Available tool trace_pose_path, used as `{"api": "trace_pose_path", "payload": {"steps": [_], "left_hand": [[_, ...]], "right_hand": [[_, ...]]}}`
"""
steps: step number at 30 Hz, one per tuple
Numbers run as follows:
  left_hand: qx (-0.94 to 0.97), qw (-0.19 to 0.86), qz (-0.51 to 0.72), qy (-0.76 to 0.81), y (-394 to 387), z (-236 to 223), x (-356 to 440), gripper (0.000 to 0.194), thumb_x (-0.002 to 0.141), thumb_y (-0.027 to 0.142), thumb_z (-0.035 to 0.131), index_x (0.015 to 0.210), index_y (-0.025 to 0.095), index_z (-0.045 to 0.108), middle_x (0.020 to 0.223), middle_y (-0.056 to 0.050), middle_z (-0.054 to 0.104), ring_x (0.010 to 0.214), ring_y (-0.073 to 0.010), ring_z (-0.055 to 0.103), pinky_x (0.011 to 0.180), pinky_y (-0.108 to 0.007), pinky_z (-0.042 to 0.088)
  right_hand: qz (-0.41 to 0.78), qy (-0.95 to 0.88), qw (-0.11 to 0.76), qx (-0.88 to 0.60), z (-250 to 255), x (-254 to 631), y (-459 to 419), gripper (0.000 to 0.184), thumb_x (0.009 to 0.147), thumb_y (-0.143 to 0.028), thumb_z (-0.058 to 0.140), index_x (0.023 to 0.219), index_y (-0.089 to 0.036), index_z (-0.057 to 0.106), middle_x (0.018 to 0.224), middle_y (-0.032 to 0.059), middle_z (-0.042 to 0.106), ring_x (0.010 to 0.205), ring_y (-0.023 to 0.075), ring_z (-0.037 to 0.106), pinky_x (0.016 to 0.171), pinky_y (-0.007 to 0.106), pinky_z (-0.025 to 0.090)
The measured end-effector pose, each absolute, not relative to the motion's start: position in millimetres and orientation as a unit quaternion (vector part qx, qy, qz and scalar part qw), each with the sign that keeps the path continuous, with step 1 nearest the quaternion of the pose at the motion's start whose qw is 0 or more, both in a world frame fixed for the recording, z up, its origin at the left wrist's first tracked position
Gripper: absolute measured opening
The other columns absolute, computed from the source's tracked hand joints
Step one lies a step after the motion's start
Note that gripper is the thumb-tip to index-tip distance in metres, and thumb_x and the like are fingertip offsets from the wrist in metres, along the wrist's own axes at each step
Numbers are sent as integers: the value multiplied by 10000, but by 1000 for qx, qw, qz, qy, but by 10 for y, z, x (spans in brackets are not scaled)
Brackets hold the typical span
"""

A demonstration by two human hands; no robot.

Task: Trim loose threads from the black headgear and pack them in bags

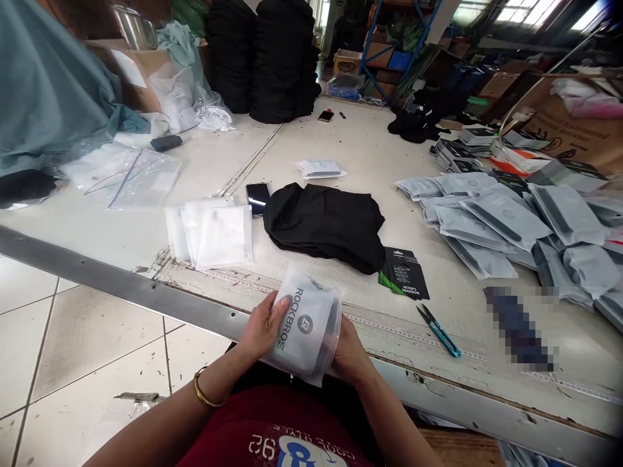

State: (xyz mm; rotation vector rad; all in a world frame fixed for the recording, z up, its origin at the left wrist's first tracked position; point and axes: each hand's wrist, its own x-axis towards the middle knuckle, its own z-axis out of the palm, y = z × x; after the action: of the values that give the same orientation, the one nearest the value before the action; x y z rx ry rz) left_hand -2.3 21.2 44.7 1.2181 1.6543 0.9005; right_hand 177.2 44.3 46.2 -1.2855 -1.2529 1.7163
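Both my hands hold a frosted plastic pouch (304, 324) printed ROCKBROS, with something dark inside, just over the table's near edge. My left hand (261, 326) grips its left side, thumb on the front. My right hand (348, 353) clasps its right side from behind. On the table just beyond lies a pile of folded black fabric (325, 224). A stack of empty frosted pouches (214, 235) sits to the left. Black header cards (405, 272) lie to the right of the fabric.
Teal-handled snips (439, 331) lie near the front edge. A phone (257, 196) rests beside the fabric. Several filled grey packets (506, 220) spread across the right. Black fabric stacks (265, 58) stand at the back. The table's metal rim (121, 282) runs diagonally above tiled floor.
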Motion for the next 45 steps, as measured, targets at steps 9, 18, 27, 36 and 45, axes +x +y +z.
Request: {"api": "trace_pose_path", "payload": {"steps": [9,18,27,36,45], "left_hand": [[393,98,273,872,915,732,-1320,404,884,494,410,945,126,567,748,-34,608,755,-185,574,766,-313,456],[590,4,91,803,1446,478,-1799,724,889,617,293,1451,179,164,1536,-142,56,1379,-391,41,1074,-592,86],[585,46,117,801,1384,308,-1574,667,916,557,268,1421,122,266,1519,-174,120,1364,-427,58,1047,-641,73],[629,401,227,626,564,537,95,578,808,457,540,1323,235,400,832,-18,633,710,-191,609,675,-309,477],[604,423,272,618,491,514,366,621,780,345,568,1346,230,340,652,45,498,631,-171,543,659,-298,422]], "right_hand": [[661,-331,399,-543,408,2247,591,540,542,-303,819,1015,-160,602,931,63,703,823,232,653,770,381,528],[576,-434,357,-593,378,2182,711,546,578,-390,783,1032,-163,581,967,74,686,897,245,634,817,388,505],[471,-461,350,-666,319,2387,640,648,606,-462,741,1143,-190,501,1061,74,593,715,142,557,721,325,496],[493,-465,368,-637,331,2260,615,431,642,-386,719,974,-202,515,856,19,604,650,131,521,622,276,478],[535,-396,405,-627,281,2356,490,418,601,-427,754,875,-194,541,721,-6,581,646,138,548,543,249,468]]}}
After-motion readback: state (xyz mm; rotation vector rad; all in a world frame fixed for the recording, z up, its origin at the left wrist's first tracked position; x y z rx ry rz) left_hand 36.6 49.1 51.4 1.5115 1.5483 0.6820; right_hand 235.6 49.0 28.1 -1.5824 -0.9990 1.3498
